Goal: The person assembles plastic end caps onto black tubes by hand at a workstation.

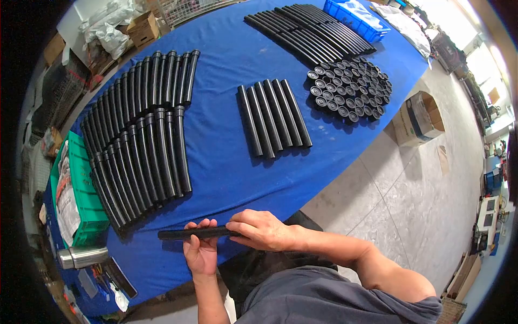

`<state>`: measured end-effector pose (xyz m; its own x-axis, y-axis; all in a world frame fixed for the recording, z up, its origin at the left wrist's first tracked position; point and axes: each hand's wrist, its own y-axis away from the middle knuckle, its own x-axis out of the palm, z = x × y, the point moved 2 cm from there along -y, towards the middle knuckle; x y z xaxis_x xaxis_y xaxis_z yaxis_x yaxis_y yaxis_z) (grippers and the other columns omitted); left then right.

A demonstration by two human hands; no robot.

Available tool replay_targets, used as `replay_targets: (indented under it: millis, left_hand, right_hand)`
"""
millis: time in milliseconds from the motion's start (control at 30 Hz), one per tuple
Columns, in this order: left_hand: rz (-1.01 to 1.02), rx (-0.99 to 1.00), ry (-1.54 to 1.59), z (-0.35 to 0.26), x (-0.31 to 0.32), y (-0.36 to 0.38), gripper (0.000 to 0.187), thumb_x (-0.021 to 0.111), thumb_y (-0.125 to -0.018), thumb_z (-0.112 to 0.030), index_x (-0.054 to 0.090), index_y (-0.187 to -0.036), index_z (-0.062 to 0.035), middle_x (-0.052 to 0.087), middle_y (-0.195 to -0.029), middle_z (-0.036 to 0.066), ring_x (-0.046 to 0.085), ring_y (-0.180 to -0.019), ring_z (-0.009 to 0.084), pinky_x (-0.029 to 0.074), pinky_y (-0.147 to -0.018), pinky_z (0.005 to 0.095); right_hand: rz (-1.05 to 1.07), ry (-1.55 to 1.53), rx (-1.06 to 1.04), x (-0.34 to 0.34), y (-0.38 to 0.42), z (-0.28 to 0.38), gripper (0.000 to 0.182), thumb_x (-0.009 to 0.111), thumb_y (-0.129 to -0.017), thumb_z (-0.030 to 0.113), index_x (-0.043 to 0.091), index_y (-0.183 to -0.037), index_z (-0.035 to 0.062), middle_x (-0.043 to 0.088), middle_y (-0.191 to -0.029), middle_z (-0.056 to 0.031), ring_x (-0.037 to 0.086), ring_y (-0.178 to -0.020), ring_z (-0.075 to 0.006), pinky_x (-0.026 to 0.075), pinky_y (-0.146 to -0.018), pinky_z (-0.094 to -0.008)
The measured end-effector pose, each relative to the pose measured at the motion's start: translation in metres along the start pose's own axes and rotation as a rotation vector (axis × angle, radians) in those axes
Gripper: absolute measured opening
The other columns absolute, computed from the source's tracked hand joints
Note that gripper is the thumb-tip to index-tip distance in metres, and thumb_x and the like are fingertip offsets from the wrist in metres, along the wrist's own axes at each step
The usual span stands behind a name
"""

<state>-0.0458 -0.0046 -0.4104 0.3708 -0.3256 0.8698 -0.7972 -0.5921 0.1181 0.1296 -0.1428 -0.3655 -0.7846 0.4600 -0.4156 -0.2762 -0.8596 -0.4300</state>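
A black tube (175, 235) lies level across both hands above the near edge of the blue cloth. My left hand (202, 254) supports it from below, fingers and thumb curled round its middle. On the tube's right end, my right hand (261, 231) is closed and covers that end, so a cap there cannot be made out. Beyond my hands lies a small row of several plain black tubes (274, 116). To the left are two rows of black tubes with wider collared ends (145, 156). A cluster of round black caps (350, 89) sits at the right.
More black tubes (307, 32) lie at the far end near a blue crate (359, 21). A green crate (89, 200) and a metal flask (83, 257) stand at the left edge. An open cardboard box (415, 121) is on the floor at the right.
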Motion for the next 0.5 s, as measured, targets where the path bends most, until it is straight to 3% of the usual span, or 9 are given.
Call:
replay_targets:
  millis: [67, 100, 500]
  left_hand:
    - [0.009, 0.005, -0.007, 0.000, 0.001, 0.001, 0.033, 0.061, -0.101, -0.011, 0.053, -0.131, -0.0032, 0.061, -0.133, 0.024, 0.056, -0.130, 0.0396, 0.051, -0.108, 0.0524]
    - [0.010, 0.012, -0.016, 0.000, 0.001, 0.001, 0.033, 0.061, -0.101, -0.011, 0.052, -0.131, -0.0033, 0.062, -0.132, 0.024, 0.056, -0.130, 0.0396, 0.051, -0.108, 0.0524]
    - [0.015, 0.053, -0.049, 0.001, -0.001, 0.001, 0.034, 0.061, -0.100, -0.010, 0.051, -0.132, -0.0048, 0.064, -0.128, 0.023, 0.059, -0.127, 0.0386, 0.053, -0.106, 0.0521]
  right_hand:
    - [-0.009, -0.067, 0.039, -0.004, -0.005, 0.008, 0.038, 0.079, -0.086, 0.016, 0.060, -0.116, 0.0020, 0.066, -0.101, -0.0163, 0.067, -0.089, -0.0349, 0.056, -0.074, -0.0428]
    - [0.083, -0.101, 0.192, -0.011, -0.005, 0.010, 0.038, 0.078, -0.087, 0.017, 0.060, -0.117, 0.0017, 0.066, -0.099, -0.0166, 0.067, -0.089, -0.0348, 0.055, -0.074, -0.0434]
    - [0.053, -0.047, 0.054, -0.003, -0.002, 0.003, 0.036, 0.076, -0.089, 0.014, 0.058, -0.118, 0.0014, 0.064, -0.101, -0.0168, 0.067, -0.084, -0.0356, 0.057, -0.066, -0.0439]
